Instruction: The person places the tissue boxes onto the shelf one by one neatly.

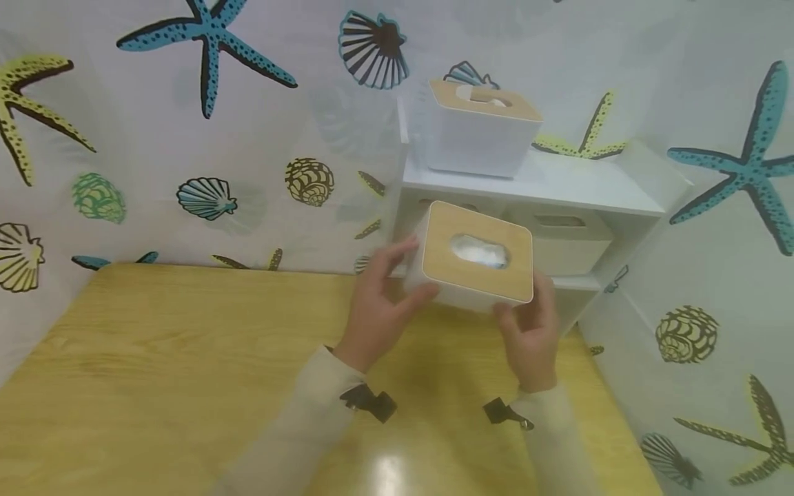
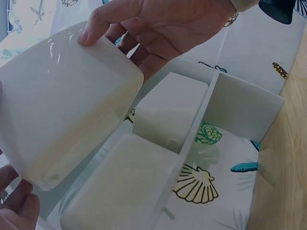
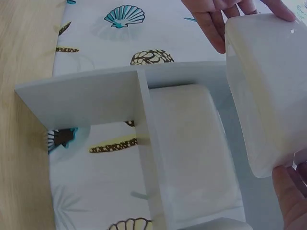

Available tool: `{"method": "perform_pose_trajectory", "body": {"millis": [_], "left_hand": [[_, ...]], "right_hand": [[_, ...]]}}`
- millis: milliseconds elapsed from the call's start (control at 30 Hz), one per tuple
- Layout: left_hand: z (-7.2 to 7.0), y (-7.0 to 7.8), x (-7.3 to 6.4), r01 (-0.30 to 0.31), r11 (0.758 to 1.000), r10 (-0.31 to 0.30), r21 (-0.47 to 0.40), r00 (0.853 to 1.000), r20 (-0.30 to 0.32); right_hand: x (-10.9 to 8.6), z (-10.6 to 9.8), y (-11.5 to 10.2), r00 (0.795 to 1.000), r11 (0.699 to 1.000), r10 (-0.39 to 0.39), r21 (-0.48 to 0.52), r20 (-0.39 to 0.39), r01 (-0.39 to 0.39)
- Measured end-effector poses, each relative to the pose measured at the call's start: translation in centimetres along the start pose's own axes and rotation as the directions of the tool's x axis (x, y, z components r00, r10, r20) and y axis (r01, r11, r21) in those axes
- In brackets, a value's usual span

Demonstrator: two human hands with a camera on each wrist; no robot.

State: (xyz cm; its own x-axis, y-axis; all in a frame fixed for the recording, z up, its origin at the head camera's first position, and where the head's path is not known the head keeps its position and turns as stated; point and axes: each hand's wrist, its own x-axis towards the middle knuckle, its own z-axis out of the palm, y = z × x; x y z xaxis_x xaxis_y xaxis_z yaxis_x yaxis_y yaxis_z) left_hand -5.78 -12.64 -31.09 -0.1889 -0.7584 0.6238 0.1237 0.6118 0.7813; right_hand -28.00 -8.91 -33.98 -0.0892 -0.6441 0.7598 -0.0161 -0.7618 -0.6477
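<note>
Both hands hold a white tissue box (image 1: pixel 477 255) with a light wooden lid, tilted above the table in front of a shelf. White tissue shows in the lid's oval opening. My left hand (image 1: pixel 378 306) grips its left end, thumb on the near side. On the opposite end, the right hand (image 1: pixel 533 334) holds the near right corner between thumb and fingers. Seen by the left wrist camera, the box's white side (image 2: pixel 72 96) faces the lens. In the right wrist view, the right hand (image 3: pixel 290 196) holds its lower edge.
A white shelf (image 1: pixel 595 186) stands at the back right. Another wooden-lidded tissue box (image 1: pixel 480 138) sits on its top. A box with a slotted top (image 1: pixel 564 241) stands in the compartment below, beside a partly hidden one. Wooden table (image 1: pixel 186 372); shell-patterned cloth (image 1: pixel 260 131) behind.
</note>
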Motion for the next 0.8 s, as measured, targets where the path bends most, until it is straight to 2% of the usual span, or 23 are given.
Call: {"method": "perform_pose_trajectory", "body": {"millis": [100,167,333,400,467,600,700,800], "left_hand": [[0.4,0.2,0.6,-0.046,0.999,0.046,0.016,0.999,0.017],[0.8,0.3,1.1,-0.084,0.996,0.084,-0.012,0.995,0.045],[1.7,0.9,2.3,-0.156,0.986,0.161,-0.056,0.98,0.113],[2.1,1.1,2.9,-0.177,0.983,0.181,-0.038,0.975,0.128],[2.6,1.1,3.7,-0.212,0.977,0.209,-0.001,0.967,0.148],[3.9,0.7,5.5,-0.292,0.951,0.265,0.105,0.941,0.211],[4.7,1.3,6.7,-0.336,0.926,0.287,0.171,0.922,0.259],[5.6,2.4,7.7,-0.351,0.912,0.291,0.211,0.918,0.27]], "right_hand": [[0.7,-0.1,-0.7,1.0,1.0,-0.024,-0.015,-0.011,0.024],[1.2,-0.2,-1.3,0.999,0.999,-0.045,-0.019,-0.007,0.045],[2.7,-0.6,-3.2,0.992,0.978,-0.124,-0.168,0.011,0.124],[3.4,-0.7,-3.8,0.988,0.959,-0.156,-0.24,-0.002,0.151],[4.0,-1.0,-4.2,0.985,0.953,-0.171,-0.26,-0.032,0.157],[5.1,-1.9,-4.4,0.974,0.961,-0.199,-0.217,-0.106,0.173],[5.7,-2.4,-4.3,0.958,0.959,-0.238,-0.191,-0.158,0.207],[6.5,-2.3,-4.4,0.931,0.952,-0.289,-0.168,-0.221,0.256]]}}
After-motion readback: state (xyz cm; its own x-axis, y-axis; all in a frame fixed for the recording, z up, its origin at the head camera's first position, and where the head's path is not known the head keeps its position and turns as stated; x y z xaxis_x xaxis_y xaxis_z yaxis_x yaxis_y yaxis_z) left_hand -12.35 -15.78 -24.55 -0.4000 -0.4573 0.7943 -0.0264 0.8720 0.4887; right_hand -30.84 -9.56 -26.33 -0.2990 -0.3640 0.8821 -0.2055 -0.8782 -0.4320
